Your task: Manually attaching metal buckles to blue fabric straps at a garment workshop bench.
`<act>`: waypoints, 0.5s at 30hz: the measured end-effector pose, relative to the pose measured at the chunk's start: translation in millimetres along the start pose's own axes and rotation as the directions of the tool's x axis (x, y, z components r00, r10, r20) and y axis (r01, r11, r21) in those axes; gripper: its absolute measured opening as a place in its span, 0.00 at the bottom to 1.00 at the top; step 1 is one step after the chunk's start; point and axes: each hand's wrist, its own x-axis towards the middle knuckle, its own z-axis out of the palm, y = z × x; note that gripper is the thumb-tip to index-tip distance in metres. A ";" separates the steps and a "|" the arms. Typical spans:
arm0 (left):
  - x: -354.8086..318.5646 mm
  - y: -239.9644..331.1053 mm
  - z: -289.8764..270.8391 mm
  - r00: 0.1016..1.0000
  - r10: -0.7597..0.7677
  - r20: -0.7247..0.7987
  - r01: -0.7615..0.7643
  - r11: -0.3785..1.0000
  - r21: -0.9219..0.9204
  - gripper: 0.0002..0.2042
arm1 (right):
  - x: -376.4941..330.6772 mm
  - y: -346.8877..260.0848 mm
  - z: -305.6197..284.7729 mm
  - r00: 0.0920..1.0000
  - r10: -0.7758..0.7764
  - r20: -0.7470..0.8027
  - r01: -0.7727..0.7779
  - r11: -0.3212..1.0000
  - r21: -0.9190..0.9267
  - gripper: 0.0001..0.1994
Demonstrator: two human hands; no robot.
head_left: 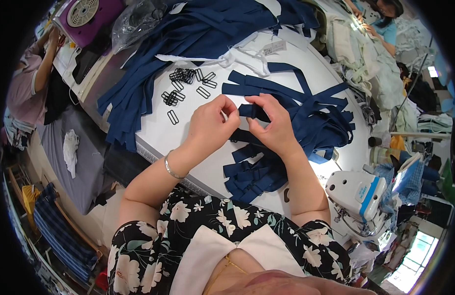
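Note:
Over the white table, my left hand (212,123) is closed in a pinch, its fingertips against the end of a navy fabric strap (247,110). My right hand (275,127) grips the same strap, which bends between its thumb and curled fingers. Whether a small buckle is also inside the pinch cannot be made out. Beyond my left hand, black slide buckles (183,76) lie in a loose pile, with a single slide buckle (173,117) apart from it. Beside and under my right hand spreads a heap of navy straps (321,120), some looped over.
A large bundle of navy strips (188,34) covers the table's far side, with a white cloth strip (237,56) in front. A white sewing machine (355,194) stands at the right. Pale garments (353,54) are piled beyond. Other people work at far left and far right.

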 end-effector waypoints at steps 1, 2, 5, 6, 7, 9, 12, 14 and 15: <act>-2.5 7.6 -6.1 0.998 0.060 0.027 -0.065 0.969 0.238 0.03 | 0.2 -1.0 -3.0 0.998 -0.050 0.032 0.050 0.999 -0.010 0.20; -3.8 10.8 -10.4 0.991 0.113 0.069 -0.132 0.877 0.461 0.04 | 1.8 1.5 -7.9 0.980 -0.110 0.167 0.126 0.988 -0.089 0.20; 7.9 0.3 -18.3 0.863 0.505 0.032 -0.388 0.620 0.682 0.06 | 1.7 0.7 -6.5 0.944 -0.146 0.295 0.185 0.977 -0.109 0.17; 11.1 -0.5 -20.7 0.872 0.484 0.075 -0.397 0.606 0.689 0.08 | 1.9 1.6 -3.7 0.947 -0.182 0.264 0.212 0.974 -0.087 0.14; 18.7 -2.8 -21.1 0.871 0.485 0.079 -0.399 0.605 0.690 0.08 | 2.1 3.0 -1.7 0.948 -0.217 0.234 0.238 0.969 -0.068 0.12; 36.1 -10.3 -21.7 0.808 0.557 0.191 -0.480 0.434 0.762 0.09 | 2.7 3.8 1.2 0.978 -0.104 0.180 0.124 0.987 -0.103 0.07; 51.8 -19.7 -15.2 0.770 0.517 0.374 -0.552 0.244 0.797 0.07 | -1.0 16.7 6.2 0.992 -0.122 -0.011 0.120 0.984 -0.129 0.05; 54.4 -21.1 -13.2 0.736 0.493 0.464 -0.587 0.122 0.800 0.06 | -2.0 14.0 5.6 0.994 -0.029 -0.104 0.022 0.997 -0.068 0.03; 55.0 -22.0 -13.4 0.729 0.532 0.431 -0.589 0.167 0.791 0.06 | -3.4 14.3 6.2 0.994 -0.025 -0.107 0.018 0.998 -0.067 0.03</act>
